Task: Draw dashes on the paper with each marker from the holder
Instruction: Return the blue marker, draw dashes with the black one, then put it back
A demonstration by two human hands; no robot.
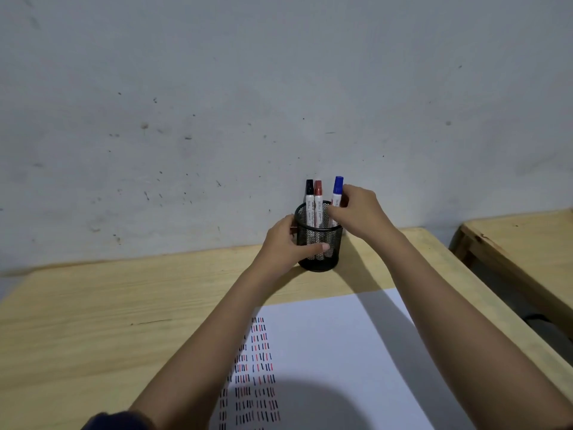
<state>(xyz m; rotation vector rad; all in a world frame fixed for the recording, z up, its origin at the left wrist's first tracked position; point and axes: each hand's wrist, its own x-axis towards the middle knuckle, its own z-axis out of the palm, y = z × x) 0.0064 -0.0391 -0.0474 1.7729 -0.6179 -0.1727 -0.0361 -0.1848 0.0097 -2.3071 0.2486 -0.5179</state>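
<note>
A black mesh holder [330, 235] stands on the wooden table near the wall. My left hand [283, 246] wraps around its left side. A black-capped marker [309, 203] and a red-capped marker [318, 206] stand upright inside it. My right hand [359, 212] pinches the white barrel of a blue-capped marker [337, 190], which sits partly inside the holder at its right. The white paper [341, 352] lies in front of me, with rows of black, red and blue dashes on its left part.
The wooden table [124, 305] runs up against a grey marked wall. A second wooden table [521, 243] stands to the right across a narrow gap. My forearms cross above the paper and cast shadows on it.
</note>
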